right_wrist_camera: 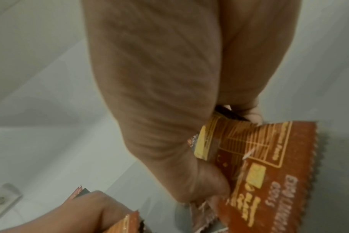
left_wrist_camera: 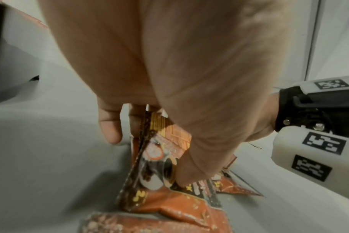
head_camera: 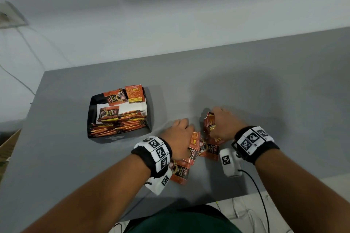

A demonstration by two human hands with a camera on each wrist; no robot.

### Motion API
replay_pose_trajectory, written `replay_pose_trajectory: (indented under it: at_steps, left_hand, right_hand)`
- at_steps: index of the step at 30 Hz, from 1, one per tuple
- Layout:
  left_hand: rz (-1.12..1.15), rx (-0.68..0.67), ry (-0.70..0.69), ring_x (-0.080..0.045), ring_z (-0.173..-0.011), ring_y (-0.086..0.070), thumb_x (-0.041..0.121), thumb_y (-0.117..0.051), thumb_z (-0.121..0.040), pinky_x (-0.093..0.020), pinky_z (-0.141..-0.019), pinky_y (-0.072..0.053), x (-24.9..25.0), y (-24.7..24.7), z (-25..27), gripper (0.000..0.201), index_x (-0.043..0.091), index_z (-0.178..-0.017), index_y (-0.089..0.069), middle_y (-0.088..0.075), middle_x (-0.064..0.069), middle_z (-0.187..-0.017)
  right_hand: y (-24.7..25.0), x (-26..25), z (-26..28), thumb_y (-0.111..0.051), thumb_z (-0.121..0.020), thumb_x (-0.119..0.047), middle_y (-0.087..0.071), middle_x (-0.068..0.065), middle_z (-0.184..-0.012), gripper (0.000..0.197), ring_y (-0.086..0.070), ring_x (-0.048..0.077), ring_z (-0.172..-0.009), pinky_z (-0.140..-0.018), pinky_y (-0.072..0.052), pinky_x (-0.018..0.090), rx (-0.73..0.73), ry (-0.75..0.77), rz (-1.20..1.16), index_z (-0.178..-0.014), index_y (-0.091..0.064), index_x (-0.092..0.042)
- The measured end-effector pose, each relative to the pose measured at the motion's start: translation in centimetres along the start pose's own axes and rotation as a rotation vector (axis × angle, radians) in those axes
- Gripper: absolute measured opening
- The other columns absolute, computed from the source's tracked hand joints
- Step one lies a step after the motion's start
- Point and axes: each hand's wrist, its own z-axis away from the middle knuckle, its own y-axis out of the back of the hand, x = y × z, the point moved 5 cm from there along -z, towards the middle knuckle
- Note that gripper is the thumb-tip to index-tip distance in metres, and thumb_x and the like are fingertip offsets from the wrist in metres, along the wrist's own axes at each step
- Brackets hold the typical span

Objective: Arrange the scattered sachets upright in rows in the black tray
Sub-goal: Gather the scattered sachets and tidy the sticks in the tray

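The black tray (head_camera: 91, 119) sits on the grey table, left of my hands, with a row of red-orange sachets (head_camera: 121, 123) standing on edge along its near side and three lying flat at the back. Loose sachets (head_camera: 206, 149) lie scattered between my wrists. My left hand (head_camera: 180, 134) (left_wrist_camera: 145, 138) pinches a few sachets (left_wrist_camera: 161, 149) between thumb and fingers, their edges on the table. My right hand (head_camera: 219, 123) (right_wrist_camera: 229, 141) grips a bunch of sachets (right_wrist_camera: 259, 165) held upright just above the pile.
The table's (head_camera: 265, 91) left edge runs close to the tray, with a wall and cable beyond. A white wrist camera (head_camera: 230, 162) and its black cable hang under my right wrist near the table's front edge. One sachet (head_camera: 180, 172) lies under my left wrist.
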Motion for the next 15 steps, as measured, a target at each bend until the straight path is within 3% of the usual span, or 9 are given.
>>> replay_pose_trajectory:
  at_steps: [2, 3, 6, 10, 12, 15]
  left_hand:
    - [-0.029, 0.023, -0.005, -0.023, -0.119, -0.038, 0.032, -0.076, -0.075, -0.041, -0.1, -0.046, 0.1, 0.0, 0.0, 0.071, 0.017, -0.133, -0.04, -0.039, -0.004, -0.128]
    - [-0.028, 0.019, -0.001, -0.023, -0.12, -0.039, 0.031, -0.077, -0.074, -0.04, -0.101, -0.045, 0.2, 0.1, 0.1, 0.071, 0.016, -0.133, -0.04, -0.04, -0.004, -0.128]
    - [0.014, -0.029, 0.027, -0.026, -0.119, -0.046, 0.022, -0.076, -0.076, -0.039, -0.1, -0.046, 0.3, 0.2, 0.0, 0.066, 0.013, -0.131, -0.041, -0.048, -0.007, -0.128]
    - [0.117, -0.06, 0.048, -0.024, -0.1, -0.056, 0.012, -0.07, -0.08, -0.03, -0.076, -0.045, 0.2, 1.1, 0.4, 0.047, 0.013, -0.121, -0.047, -0.057, -0.005, -0.111]
    - [0.191, -0.053, 0.048, -0.02, -0.09, -0.055, 0.009, -0.068, -0.083, -0.025, -0.064, -0.041, -0.2, 1.7, 0.8, 0.035, 0.015, -0.112, -0.05, -0.054, 0.0, -0.102]
    - [0.324, -0.023, 0.036, -0.02, -0.086, -0.059, 0.007, -0.066, -0.084, -0.031, -0.068, -0.051, -1.0, 3.4, 1.7, 0.022, 0.013, -0.102, -0.055, -0.055, 0.002, -0.095]
  right_hand:
    - [0.0, 0.0, 0.1, -0.083, -0.076, -0.017, -0.052, -0.004, -0.094, 0.056, -0.056, 0.019, -0.09, -0.059, -0.038, 0.019, -0.006, 0.02, -0.027, -0.109, -0.038, -0.022]
    - [0.1, -0.1, 0.2, -0.082, -0.076, -0.016, -0.051, -0.006, -0.09, 0.055, -0.056, 0.018, -0.086, -0.056, -0.035, 0.018, -0.008, 0.041, -0.04, -0.109, -0.038, -0.022]
    - [0.3, -0.4, 0.4, -0.08, -0.078, -0.015, -0.053, -0.008, -0.092, 0.047, -0.057, 0.017, -0.089, -0.06, -0.035, 0.017, -0.02, 0.1, -0.052, -0.112, -0.048, -0.019]
    - [1.7, -0.9, 1.2, -0.073, -0.086, -0.023, -0.068, -0.004, -0.088, 0.012, -0.066, 0.015, -0.083, -0.067, -0.043, 0.021, -0.035, 0.171, -0.114, -0.094, -0.067, -0.017]
    - [2.9, -1.3, 2.0, -0.07, -0.089, -0.023, -0.069, -0.003, -0.088, 0.009, -0.064, 0.009, -0.079, -0.065, -0.042, 0.02, -0.04, 0.179, -0.149, -0.096, -0.067, -0.017]
    - [3.5, -1.4, 2.7, -0.07, -0.088, -0.019, -0.068, -0.003, -0.091, 0.018, -0.065, 0.01, -0.079, -0.063, -0.043, 0.022, -0.087, 0.163, -0.17, -0.103, -0.06, -0.022]
